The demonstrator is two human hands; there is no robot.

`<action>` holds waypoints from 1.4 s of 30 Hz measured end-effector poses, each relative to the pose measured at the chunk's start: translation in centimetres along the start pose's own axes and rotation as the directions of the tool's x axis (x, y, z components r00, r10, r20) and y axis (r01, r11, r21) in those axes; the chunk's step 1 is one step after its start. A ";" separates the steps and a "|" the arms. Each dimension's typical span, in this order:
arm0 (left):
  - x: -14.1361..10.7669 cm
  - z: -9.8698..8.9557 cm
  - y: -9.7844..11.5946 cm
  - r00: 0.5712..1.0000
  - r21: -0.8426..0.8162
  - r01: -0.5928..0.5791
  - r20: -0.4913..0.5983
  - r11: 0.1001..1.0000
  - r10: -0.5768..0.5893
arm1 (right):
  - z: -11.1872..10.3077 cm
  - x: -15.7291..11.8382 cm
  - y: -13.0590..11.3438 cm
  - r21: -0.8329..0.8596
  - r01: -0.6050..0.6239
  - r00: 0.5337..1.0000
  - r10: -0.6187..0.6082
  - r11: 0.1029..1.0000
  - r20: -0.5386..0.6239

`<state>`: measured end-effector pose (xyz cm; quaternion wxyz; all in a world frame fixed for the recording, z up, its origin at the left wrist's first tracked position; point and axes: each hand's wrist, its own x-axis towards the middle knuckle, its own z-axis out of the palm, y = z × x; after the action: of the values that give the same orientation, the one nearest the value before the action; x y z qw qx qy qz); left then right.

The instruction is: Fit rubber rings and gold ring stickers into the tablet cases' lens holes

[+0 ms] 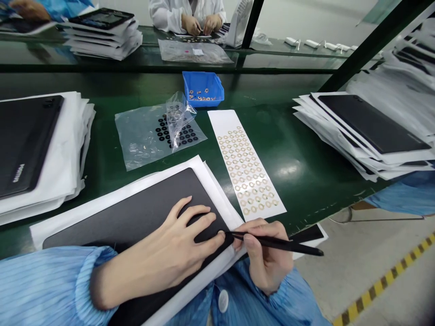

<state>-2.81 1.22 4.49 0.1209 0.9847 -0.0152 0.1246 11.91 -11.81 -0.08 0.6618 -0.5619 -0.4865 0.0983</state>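
Far left, a pile of tablets in white sheets (27,140) sits on the green bench (306,199). Next comes the left hand (176,237), fingers spread open and pressing flat on a black tablet (112,222), which lies on a white sheet (115,190) at the near edge of the bench. The right hand (267,258) has its fingers closed around black tweezers (278,242), pen-style, and the tips sit right by the left thumb at the tablet's edge. Whether they're gripping anything there, too small to tell! Beyond the hands, a clear plastic bag (142,149) holds black rings (186,136), and a blue bin (217,90) holds gold rings (200,96). Just right of that, a long white backing sheet (220,120) carries rows of more gold rings (244,167). Across the bench, a co-worker's hands (202,25) are working close together. Far right, another pile of tablets (370,122) sits on white sheets.
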 end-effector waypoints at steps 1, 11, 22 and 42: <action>-0.1 0.0 0.0 1.000 -0.004 -0.006 0.009 1.000 0.006 | 0.0 0.0 0.0 0.004 0.004 1.000 -0.004 1.000 -0.009; 0.0 0.4 -0.1 0.998 -0.072 0.057 0.021 0.996 -0.056 | -0.1 0.0 0.4 0.001 0.031 0.999 -0.031 1.000 0.015; 0.0 0.5 -0.1 0.996 -0.091 0.085 -0.005 0.992 -0.086 | -0.1 0.4 -0.1 0.037 0.014 1.000 -0.015 0.999 0.024; -0.3 0.7 -0.1 0.997 -0.051 0.070 -0.033 0.996 -0.072 | 0.6 1.5 -0.9 -0.215 -0.114 0.993 0.102 0.970 -0.064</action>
<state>-2.96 1.18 3.67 0.1502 0.9789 0.0188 0.1369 11.84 -10.68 1.44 0.6022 -0.6593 -0.4455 0.0652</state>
